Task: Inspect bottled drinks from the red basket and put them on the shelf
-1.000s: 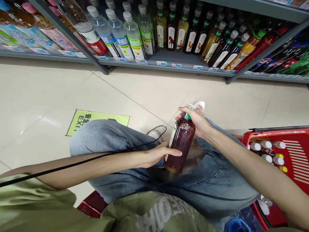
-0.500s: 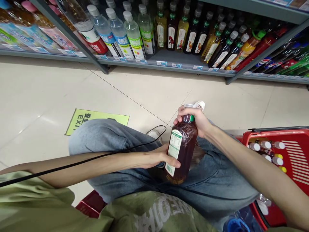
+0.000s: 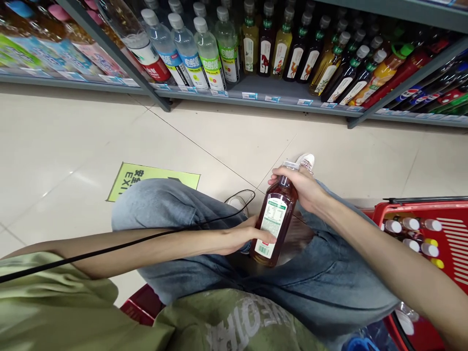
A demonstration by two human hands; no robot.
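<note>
Between my knees I hold a bottle of dark reddish-brown drink [image 3: 284, 202], tilted, with its white and green back label facing me. My left hand [image 3: 252, 236] grips the lower part, its thumb lying across the label. Around the neck, just below the pale cap, the fingers of my right hand [image 3: 298, 183] are closed. Part of the neck is hidden behind those fingers.
A shelf [image 3: 270, 90] with rows of drink bottles [image 3: 203, 53] runs along the far side. At right stands a red basket [image 3: 453, 234] holding several bottles [image 3: 411, 224]. A yellow-green exit sign [image 3: 153, 181] lies on the floor. A black cable [image 3: 146, 240] crosses my left arm.
The bottle has turned in my hands, so its label faces me more squarely. The green patch near the neck no longer shows. Both hands still hold the bottle.
</note>
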